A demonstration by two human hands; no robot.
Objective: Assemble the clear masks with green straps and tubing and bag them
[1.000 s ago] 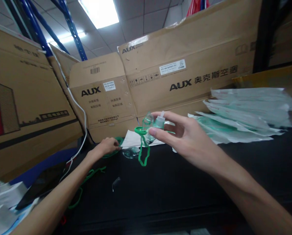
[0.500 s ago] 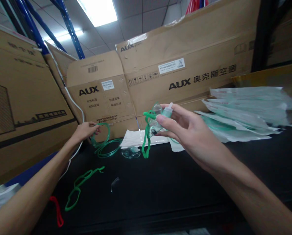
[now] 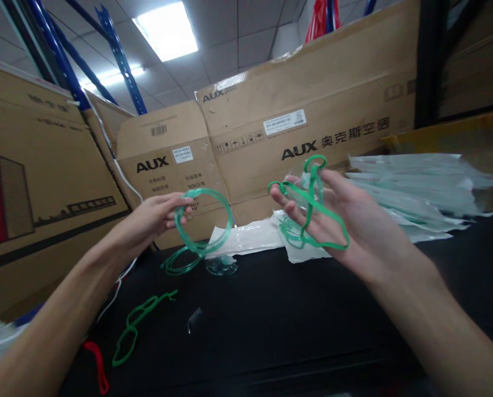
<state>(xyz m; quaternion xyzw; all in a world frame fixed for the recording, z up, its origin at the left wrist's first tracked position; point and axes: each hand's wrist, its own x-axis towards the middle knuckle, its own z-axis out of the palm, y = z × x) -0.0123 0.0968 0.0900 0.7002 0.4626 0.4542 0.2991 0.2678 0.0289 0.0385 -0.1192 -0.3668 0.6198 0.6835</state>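
Observation:
My left hand (image 3: 157, 218) pinches a raised coil of clear green tubing (image 3: 229, 218) between thumb and fingers. A second loop of tubing (image 3: 174, 270) lies on the black surface below it. In my right hand (image 3: 362, 231), palm turned up and fingers partly curled, rests a clear plastic mask (image 3: 296, 199). Its green elastic strap (image 3: 333, 216) loops across the fingers and palm. Another clear mask (image 3: 221, 267) lies between the hands. Behind it is a white pouch (image 3: 248, 238), with more green tubing (image 3: 290, 234) near its right end.
Several sealed pouches (image 3: 420, 187) are piled at the right. A loose green strap (image 3: 131, 330), a red strap (image 3: 100, 366) and a small clear piece (image 3: 194, 318) lie at the front left. Cardboard boxes (image 3: 246, 165) wall the back; a white cable (image 3: 124, 179) hangs at the left.
My left hand has lifted the tubing coil up and to the right. My right hand has moved right and turned palm up, the strap now spread over it.

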